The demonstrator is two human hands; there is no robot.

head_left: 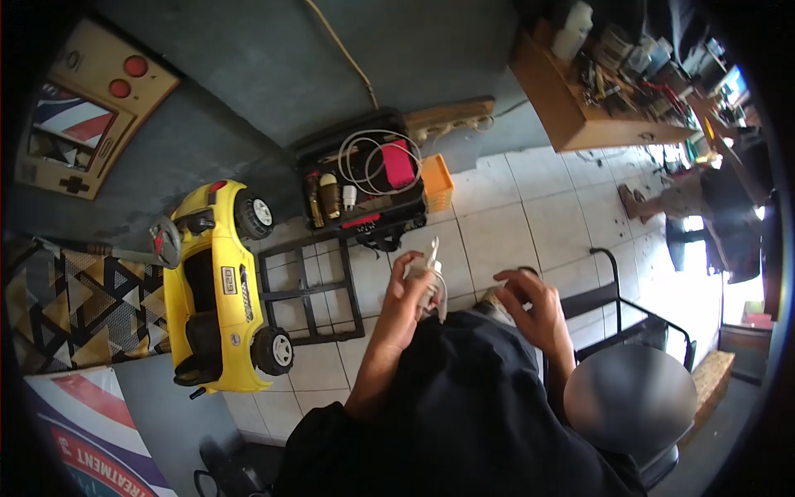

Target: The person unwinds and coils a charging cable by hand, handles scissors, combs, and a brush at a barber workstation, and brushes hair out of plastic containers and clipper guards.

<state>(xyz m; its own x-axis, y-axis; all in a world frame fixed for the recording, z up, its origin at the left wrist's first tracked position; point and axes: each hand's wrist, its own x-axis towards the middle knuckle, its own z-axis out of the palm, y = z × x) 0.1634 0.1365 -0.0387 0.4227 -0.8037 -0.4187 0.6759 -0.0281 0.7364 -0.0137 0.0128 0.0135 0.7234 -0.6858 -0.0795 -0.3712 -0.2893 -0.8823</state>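
At my remote post, left hand (405, 288) around a pale, narrow-tipped, plastic-looking object (433, 267), right hand (534, 308) nearby, released.

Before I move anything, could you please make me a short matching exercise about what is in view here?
1. Left hand
2. Right hand
3. Toy car
4. Coiled cable

A. Yellow, with black wheels
B. Lying at the open black case
C. Fingers bent, no held thing visible
D. Gripping a pale object

Pairs: 1-D, 2-C, 3-A, 4-B.
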